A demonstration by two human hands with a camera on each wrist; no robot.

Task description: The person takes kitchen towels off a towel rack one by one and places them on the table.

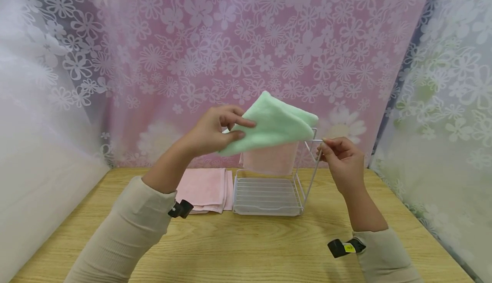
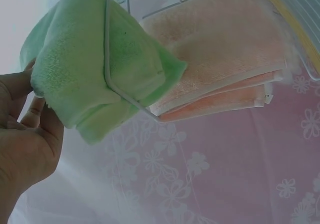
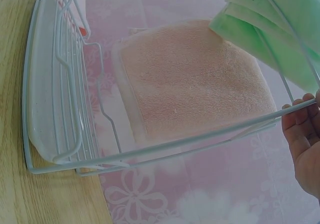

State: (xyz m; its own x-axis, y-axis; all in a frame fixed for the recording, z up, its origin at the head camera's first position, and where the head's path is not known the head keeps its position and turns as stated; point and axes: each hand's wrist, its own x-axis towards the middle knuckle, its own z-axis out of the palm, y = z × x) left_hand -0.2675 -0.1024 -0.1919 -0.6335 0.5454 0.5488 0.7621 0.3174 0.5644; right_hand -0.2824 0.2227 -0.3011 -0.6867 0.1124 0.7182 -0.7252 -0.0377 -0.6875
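Observation:
My left hand (image 1: 213, 131) pinches a folded mint-green towel (image 1: 276, 123) by its left end, thumb in front. The towel is raised over the top of a white wire drying rack (image 1: 313, 178), and in the left wrist view part of the rack's wire crosses in front of it. With thumb and fingertips my right hand (image 1: 346, 163) grips the rack's upper right corner. A pink towel (image 1: 270, 159) hangs from the rack, just beyond the green one, which hides its top in the head view.
A shallow translucent tray (image 1: 267, 208) lies at the rack's base on the wooden table (image 1: 246, 244). Left of it rests a stack of folded pink towels (image 1: 201, 189). Floral curtains (image 1: 238, 61) enclose the back and sides.

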